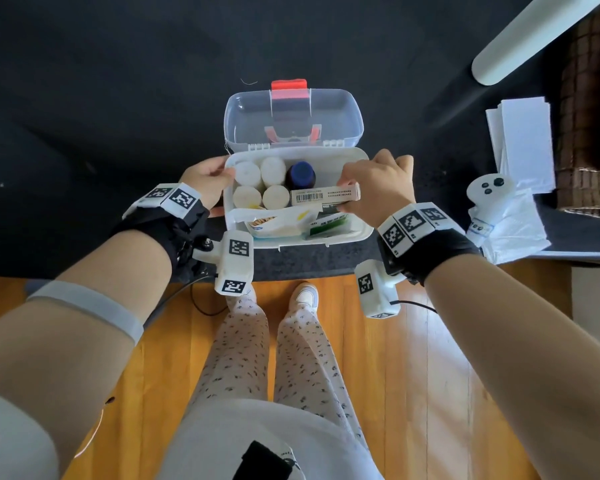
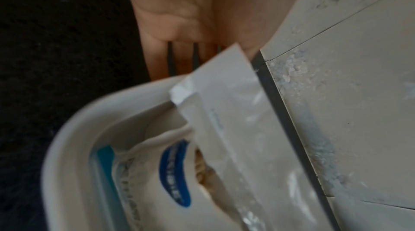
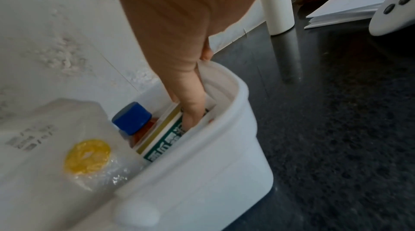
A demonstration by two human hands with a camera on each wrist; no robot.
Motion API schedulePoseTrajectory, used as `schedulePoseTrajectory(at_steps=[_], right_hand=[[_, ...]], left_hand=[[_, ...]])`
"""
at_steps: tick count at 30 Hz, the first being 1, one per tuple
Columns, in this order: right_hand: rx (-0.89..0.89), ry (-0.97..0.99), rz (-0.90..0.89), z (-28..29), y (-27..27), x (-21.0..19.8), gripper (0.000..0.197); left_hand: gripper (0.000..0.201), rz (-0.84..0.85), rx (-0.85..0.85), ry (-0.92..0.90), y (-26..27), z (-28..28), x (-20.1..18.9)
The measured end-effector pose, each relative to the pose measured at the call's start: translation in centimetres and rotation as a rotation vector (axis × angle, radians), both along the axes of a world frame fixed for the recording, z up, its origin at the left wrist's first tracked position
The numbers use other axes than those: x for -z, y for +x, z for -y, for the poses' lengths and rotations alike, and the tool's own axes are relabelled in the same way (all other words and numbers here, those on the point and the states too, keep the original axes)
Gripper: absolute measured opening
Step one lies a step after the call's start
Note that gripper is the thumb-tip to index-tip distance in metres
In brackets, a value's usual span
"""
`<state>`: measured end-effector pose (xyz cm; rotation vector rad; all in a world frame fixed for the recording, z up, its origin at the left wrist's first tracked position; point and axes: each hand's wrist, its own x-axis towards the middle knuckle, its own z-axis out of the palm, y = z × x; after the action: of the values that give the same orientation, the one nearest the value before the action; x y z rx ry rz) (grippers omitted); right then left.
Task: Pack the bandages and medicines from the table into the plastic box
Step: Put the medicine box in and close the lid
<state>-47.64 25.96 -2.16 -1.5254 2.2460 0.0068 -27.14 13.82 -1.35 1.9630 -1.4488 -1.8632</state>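
Note:
The white plastic box (image 1: pixel 365 233) stands open on the black table, its clear lid (image 1: pixel 329 112) tipped back. Inside are several white bandage rolls (image 1: pixel 260 183), a brown bottle with a blue cap (image 1: pixel 300 174), a swab bag (image 1: pixel 274 223) and a green carton (image 1: pixel 328 225). My right hand (image 1: pixel 374 188) grips a white medicine carton (image 1: pixel 324 196) with a barcode, low over the box's right half. In the right wrist view its fingers (image 3: pixel 191 110) reach down beside a green-and-white carton (image 3: pixel 166 139). My left hand (image 1: pixel 205 178) rests against the box's left wall, fingers (image 2: pixel 161 57) straight, thumb on the rim.
A white controller (image 1: pixel 489 192) lies on a white plastic bag (image 1: pixel 513 233) at the right, with stacked white paper (image 1: pixel 523 140) behind. A white pole (image 1: pixel 527 39) crosses the top right corner. The table's near edge lies just below the box, above the wooden floor.

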Motion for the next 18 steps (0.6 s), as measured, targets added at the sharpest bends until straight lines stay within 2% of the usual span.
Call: schedulePoseTrajectory(at_steps=[5,8,12,14,17,18], right_hand=[[0.031,0.024,-0.036,0.3,0.2,0.6,0.019],[0.048,0.080,-0.004,0.4,0.1,0.9,0.029],[0.022,0.101,-0.031,0.4,0.0,0.8,0.021],[0.086,0.125,0.105,0.4,-0.3,0.5,0.022],[0.400,0.010,0.551,1.0,-0.8,-0.9,0.015],[0.513,-0.039,0.675,1.2,-1.1,-1.4,0.019]], left_hand=[[0.034,-0.014,0.009,0.011,0.1,0.4,0.2],[0.033,-0.021,0.021,0.030,0.2,0.8,0.2],[0.034,-0.035,0.024,0.053,0.2,1.1,0.1],[0.034,-0.044,0.022,0.066,0.2,1.5,0.1],[0.034,-0.070,0.058,0.072,0.2,2.0,0.0],[0.036,-0.075,0.075,0.073,0.1,2.2,-0.1]])
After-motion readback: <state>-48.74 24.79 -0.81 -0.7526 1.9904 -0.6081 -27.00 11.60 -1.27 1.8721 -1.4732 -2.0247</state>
